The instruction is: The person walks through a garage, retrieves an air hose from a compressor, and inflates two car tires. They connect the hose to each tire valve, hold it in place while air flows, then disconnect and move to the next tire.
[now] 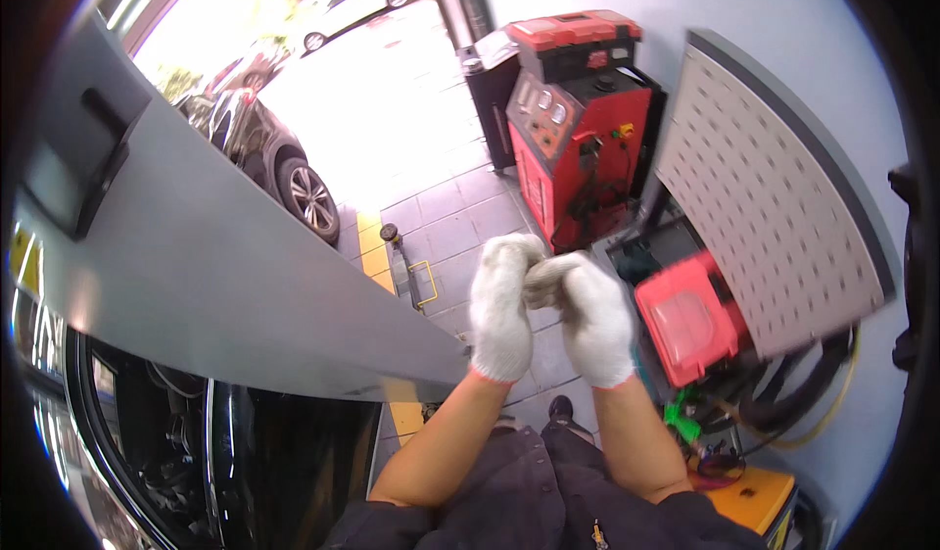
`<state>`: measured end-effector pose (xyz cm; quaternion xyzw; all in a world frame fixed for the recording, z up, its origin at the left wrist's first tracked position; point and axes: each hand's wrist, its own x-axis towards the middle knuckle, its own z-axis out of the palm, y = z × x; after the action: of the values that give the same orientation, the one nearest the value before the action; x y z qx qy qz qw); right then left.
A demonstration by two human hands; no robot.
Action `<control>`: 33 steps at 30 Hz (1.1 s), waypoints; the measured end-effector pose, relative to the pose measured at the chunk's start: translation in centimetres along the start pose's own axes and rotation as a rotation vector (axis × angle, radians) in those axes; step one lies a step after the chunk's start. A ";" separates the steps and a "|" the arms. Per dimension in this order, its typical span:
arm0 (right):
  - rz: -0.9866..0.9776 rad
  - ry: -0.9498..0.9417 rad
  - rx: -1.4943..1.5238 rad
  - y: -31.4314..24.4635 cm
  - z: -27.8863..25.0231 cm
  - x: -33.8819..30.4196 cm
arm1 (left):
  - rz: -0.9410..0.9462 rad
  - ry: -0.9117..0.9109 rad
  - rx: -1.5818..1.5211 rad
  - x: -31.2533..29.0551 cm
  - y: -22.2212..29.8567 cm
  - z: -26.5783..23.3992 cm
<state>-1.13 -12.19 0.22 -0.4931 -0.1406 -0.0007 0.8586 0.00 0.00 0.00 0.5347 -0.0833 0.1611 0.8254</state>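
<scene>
Both hands wear white knitted gloves with orange cuffs, raised close together in front of my chest. My left hand is closed, its fingers curled inward at the top. My right hand is also closed, with its fingers bent across toward the left one, and the two seem to touch at the fingertips. Anything between the fingers is hidden. To the left of my hands stretches the silver panel of an open car door, with a dark handle on it.
A low floor jack with a yellow handle lies on the tiles ahead. Ahead right stands a red machine with gauges, topped by a red-lidded toolbox. Near my right are a red case and a perforated grey panel.
</scene>
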 end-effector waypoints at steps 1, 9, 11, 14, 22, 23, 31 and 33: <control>0.057 0.034 -0.162 3.9 0.5 3.9 | -0.232 0.137 -0.072 3.3 -2.6 -1.2; 0.241 0.192 0.106 28.9 -4.2 31.0 | -0.342 0.296 0.831 31.9 -26.7 -17.8; 0.522 0.094 0.425 33.2 -4.2 39.0 | -0.142 0.183 1.111 38.0 -29.6 -23.9; 0.729 -0.327 0.598 38.1 -1.5 48.3 | -0.094 0.111 1.485 48.5 -29.7 -35.4; 1.323 -1.148 -0.126 40.4 11.0 65.4 | -0.750 1.437 1.121 51.1 -14.9 -68.2; 1.125 -1.247 -0.005 39.8 12.9 69.7 | -0.856 1.466 1.096 48.4 -14.0 -70.3; 0.676 -1.561 1.434 38.3 42.8 83.8 | -1.011 1.585 0.907 37.9 -17.0 -63.3; 0.676 -1.669 1.502 40.3 49.2 83.5 | -0.999 1.846 0.633 34.5 -15.3 -60.4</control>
<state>72.83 61.63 9.63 0.2780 -0.4872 0.6342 0.5321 35.55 55.24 -27.44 0.3693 0.8382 0.1610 0.3676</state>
